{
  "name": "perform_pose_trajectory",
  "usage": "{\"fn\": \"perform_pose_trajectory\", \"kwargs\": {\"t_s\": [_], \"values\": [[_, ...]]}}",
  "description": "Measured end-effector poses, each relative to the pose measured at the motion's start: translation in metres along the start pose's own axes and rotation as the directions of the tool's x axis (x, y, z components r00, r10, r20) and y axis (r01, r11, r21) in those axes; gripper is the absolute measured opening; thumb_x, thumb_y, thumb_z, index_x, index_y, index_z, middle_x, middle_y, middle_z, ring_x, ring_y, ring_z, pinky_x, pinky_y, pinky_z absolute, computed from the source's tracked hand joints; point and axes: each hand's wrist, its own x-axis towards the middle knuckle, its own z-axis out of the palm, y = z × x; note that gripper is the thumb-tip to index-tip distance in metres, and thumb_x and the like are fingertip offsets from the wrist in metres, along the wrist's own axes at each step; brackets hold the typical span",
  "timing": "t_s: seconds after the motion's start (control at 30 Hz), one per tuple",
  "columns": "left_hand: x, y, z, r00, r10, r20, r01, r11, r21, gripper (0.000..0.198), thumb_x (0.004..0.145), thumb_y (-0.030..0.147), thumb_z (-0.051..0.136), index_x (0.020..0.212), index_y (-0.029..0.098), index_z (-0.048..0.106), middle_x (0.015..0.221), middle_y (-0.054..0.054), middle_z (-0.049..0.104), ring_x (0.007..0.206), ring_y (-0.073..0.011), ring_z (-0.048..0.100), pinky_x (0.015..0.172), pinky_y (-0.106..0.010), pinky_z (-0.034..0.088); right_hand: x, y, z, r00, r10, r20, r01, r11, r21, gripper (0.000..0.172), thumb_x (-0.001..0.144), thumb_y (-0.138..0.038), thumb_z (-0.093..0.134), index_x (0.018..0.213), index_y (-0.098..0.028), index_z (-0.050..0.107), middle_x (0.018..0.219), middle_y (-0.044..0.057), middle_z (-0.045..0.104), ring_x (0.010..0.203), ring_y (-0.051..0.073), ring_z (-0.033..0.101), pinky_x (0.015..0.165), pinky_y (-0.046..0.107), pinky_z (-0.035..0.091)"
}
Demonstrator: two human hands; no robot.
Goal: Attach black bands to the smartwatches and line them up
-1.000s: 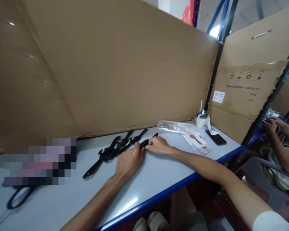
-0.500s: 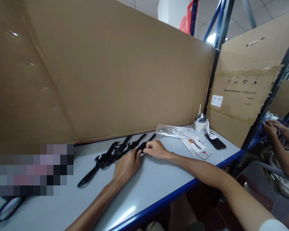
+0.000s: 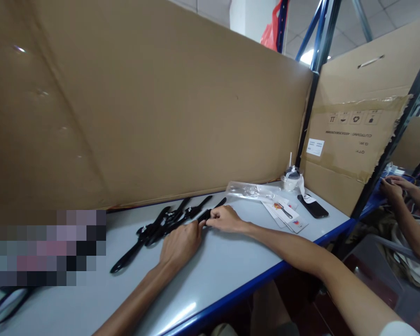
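Note:
Several glossy black long-handled utensils [image 3: 129, 255] lie overlapping on the white tabletop, with small whitish bits on them. At their right end my left hand [image 3: 182, 240] has its fingers closed on a black utensil [image 3: 205, 215]. My right hand [image 3: 224, 218] pinches at the same piece, its fingertips meeting those of the left hand. Exactly what lies between the fingertips is hidden.
Clear plastic bags [image 3: 252, 190], printed cards [image 3: 286, 217], a lidded cup [image 3: 291, 179] and a black phone [image 3: 313, 206] sit to the right. Cardboard panels [image 3: 168, 102] stand behind. A black loop handle [image 3: 9, 308] lies at left. Another person's hands [image 3: 395, 186] show far right.
My left hand has shifted slightly left and down. The fingers of both hands have changed position a little around the black utensil.

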Motion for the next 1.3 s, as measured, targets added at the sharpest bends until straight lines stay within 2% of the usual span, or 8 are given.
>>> {"fn": "perform_pose_trajectory", "kwargs": {"t_s": [0.17,0.3,0.4,0.6,0.67,0.87,1.03,1.3], "values": [[0.000,0.000,-0.002,1.000,0.012,0.024,-0.013,1.000,0.027,0.053,0.102,0.043,0.029,0.102,0.015,0.075,0.102,-0.022,0.076,0.098,-0.0342,0.073,0.080,-0.039,0.052,-0.002,0.005,0.005,0.989,-0.145,-0.015,0.141,0.979,-0.149,0.021,0.081,-0.025,0.066,0.065,-0.020,0.053,0.061,-0.005,0.049,0.063,0.013,0.045,0.059,0.025,0.024],[0.004,-0.003,-0.003,0.998,-0.034,0.044,0.035,0.999,-0.024,0.061,0.102,0.045,0.023,0.101,0.015,0.076,0.106,-0.023,0.076,0.102,-0.0378,0.072,0.080,-0.042,0.052,-0.006,0.002,0.008,0.985,-0.151,-0.079,0.138,0.979,-0.150,0.004,0.083,-0.025,0.064,0.085,-0.024,0.062,0.069,-0.004,0.058,0.066,0.015,0.050,0.060,0.025,0.027],[0.009,-0.006,-0.003,0.996,-0.079,0.039,0.082,0.993,-0.080,0.059,0.101,0.046,0.024,0.100,0.016,0.076,0.107,-0.022,0.076,0.103,-0.0369,0.072,0.078,-0.039,0.052,-0.009,-0.002,0.005,0.976,-0.204,-0.074,0.193,0.972,-0.134,0.014,0.089,-0.022,0.059,0.100,-0.027,0.066,0.073,-0.004,0.063,0.071,0.016,0.055,0.065,0.025,0.031],[0.015,-0.010,-0.001,0.992,-0.119,0.049,0.125,0.981,-0.150,0.056,0.100,0.045,0.028,0.101,0.016,0.075,0.109,-0.020,0.076,0.106,-0.0353,0.071,0.076,-0.036,0.051,-0.007,-0.003,0.001,0.957,-0.281,-0.078,0.275,0.958,-0.079,0.012,0.087,-0.017,0.062,0.094,-0.024,0.069,0.082,-0.003,0.067,0.074,0.014,0.058,0.070,0.024,0.036],[0.016,-0.010,-0.001,0.992,-0.116,0.057,0.124,0.979,-0.161,0.054,0.100,0.045,0.029,0.103,0.016,0.075,0.111,-0.019,0.076,0.107,-0.0349,0.071,0.077,-0.036,0.051,-0.005,-0.002,0.003,0.959,-0.264,-0.099,0.258,0.964,-0.073,0.003,0.087,-0.023,0.066,0.090,-0.023,0.067,0.086,-0.002,0.068,0.076,0.014,0.058,0.070,0.023,0.037],[0.015,-0.009,-0.004,0.988,-0.133,0.078,0.144,0.974,-0.175,0.050,0.101,0.043,0.031,0.106,0.017,0.073,0.110,-0.017,0.077,0.106,-0.0329,0.071,0.078,-0.035,0.050,-0.001,0.001,0.005,0.985,-0.087,-0.147,0.071,0.991,-0.110,0.024,0.087,-0.024,0.066,0.112,-0.023,0.064,0.083,-0.002,0.070,0.078,0.017,0.060,0.070,0.026,0.037],[0.013,-0.008,-0.008,0.989,-0.122,0.085,0.136,0.976,-0.173,0.048,0.101,0.043,0.032,0.103,0.018,0.072,0.111,-0.016,0.076,0.106,-0.0327,0.071,0.078,-0.035,0.050,-0.001,0.005,0.000,0.967,-0.227,-0.112,0.213,0.969,-0.125,0.027,0.089,-0.008,0.054,0.099,-0.024,0.073,0.098,0.000,0.069,0.084,0.015,0.060,0.078,0.026,0.041],[0.011,-0.006,-0.007,0.991,-0.103,0.089,0.115,0.984,-0.136,0.048,0.101,0.044,0.032,0.109,0.018,0.071,0.116,-0.016,0.075,0.111,-0.0332,0.070,0.080,-0.036,0.050,-0.003,-0.001,0.005,0.963,-0.232,-0.139,0.219,0.970,-0.102,0.006,0.090,-0.025,0.069,0.088,-0.021,0.072,0.096,0.000,0.066,0.077,0.013,0.058,0.075,0.025,0.041]]}}
